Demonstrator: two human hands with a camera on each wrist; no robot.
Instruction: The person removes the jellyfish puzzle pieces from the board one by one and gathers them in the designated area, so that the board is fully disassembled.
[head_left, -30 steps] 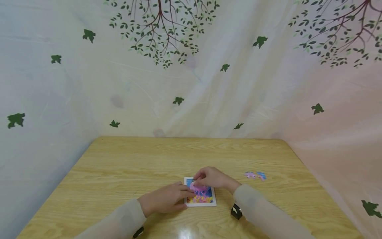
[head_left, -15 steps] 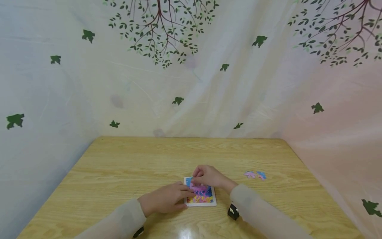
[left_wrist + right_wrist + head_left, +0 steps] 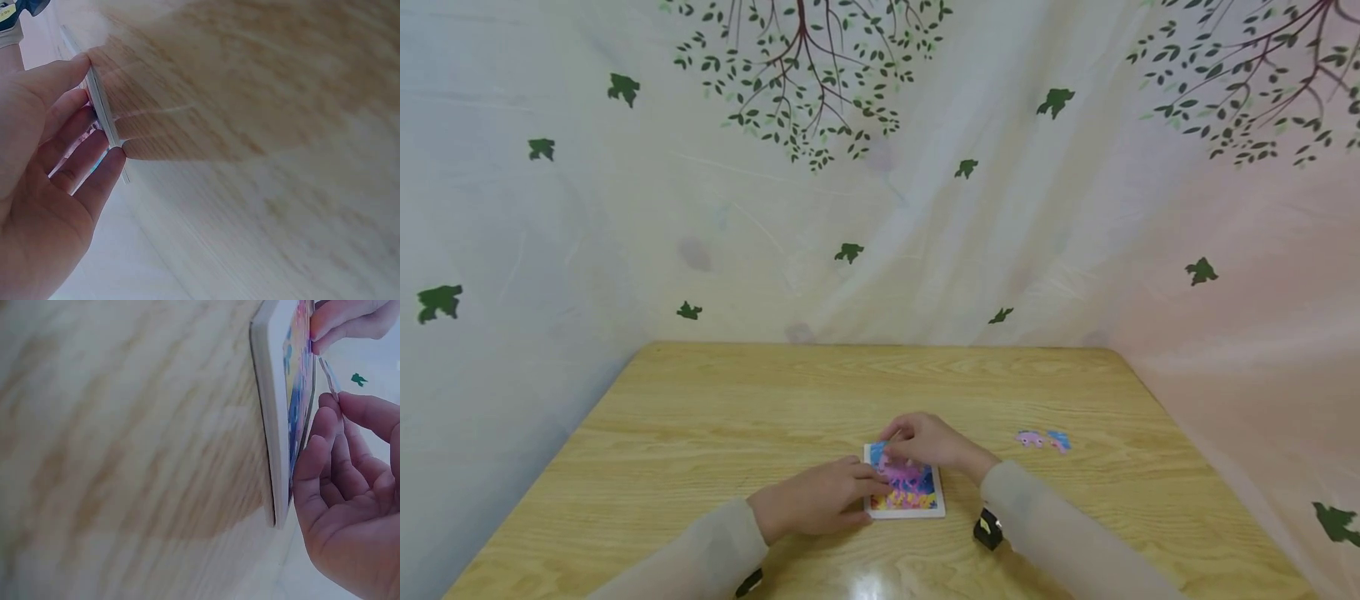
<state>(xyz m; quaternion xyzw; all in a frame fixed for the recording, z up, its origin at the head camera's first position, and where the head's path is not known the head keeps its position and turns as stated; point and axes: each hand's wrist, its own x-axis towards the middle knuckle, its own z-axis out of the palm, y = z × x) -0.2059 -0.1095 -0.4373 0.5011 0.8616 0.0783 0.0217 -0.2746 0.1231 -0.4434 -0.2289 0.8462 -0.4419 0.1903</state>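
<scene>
A jigsaw puzzle in a white-rimmed tray, with pink, blue and yellow colours, lies on the table. My left hand rests over its left side, fingers extended across the picture. In the left wrist view, the thumb and little finger touch the tray's edge. My right hand is over the upper part of the picture. In the right wrist view it pinches a thin puzzle piece between thumb and index finger, tilted up from the picture. The fingers hide part of the puzzle's top in the head view.
Two loose puzzle pieces lie to the right on the wooden table: a pink one and a blue and pink one. A cloth printed with leaves and branches hangs behind the table and along both sides.
My right hand has shifted slightly left and away from me over the top of the puzzle, with the piece in its fingers. The left hand stays in place.
</scene>
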